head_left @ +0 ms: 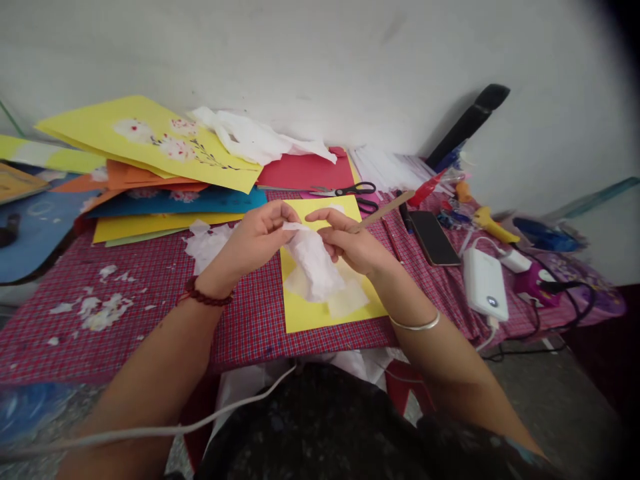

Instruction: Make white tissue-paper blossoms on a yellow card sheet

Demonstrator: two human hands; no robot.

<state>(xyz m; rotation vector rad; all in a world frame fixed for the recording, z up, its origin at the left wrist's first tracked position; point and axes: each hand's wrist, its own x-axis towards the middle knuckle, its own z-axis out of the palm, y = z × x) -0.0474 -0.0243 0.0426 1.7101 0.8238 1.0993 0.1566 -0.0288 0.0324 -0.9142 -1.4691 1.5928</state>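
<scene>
My left hand (250, 241) pinches the upper edge of a crumpled white tissue (315, 270) between thumb and fingers. The tissue hangs down over a yellow paper sheet (300, 320) lying on the table. My right hand (353, 243) is at the other side of the tissue, its index finger stretched toward the left hand. A flat wooden stick (390, 208) sticks out from between the right hand's fingers, pointing up and right. Whether those fingers also grip the tissue is hard to see. More crumpled tissue (205, 245) lies beside my left wrist.
Painted yellow cards (220, 150) and coloured papers are stacked back left. Black-handled scissors (365, 190) lie behind the sheet. On the right are a phone (434, 238), a white power bank (485, 283) and cables. Torn scraps (105, 310) dot the checked cloth (250, 333). A white cable (200, 421) crosses my lap.
</scene>
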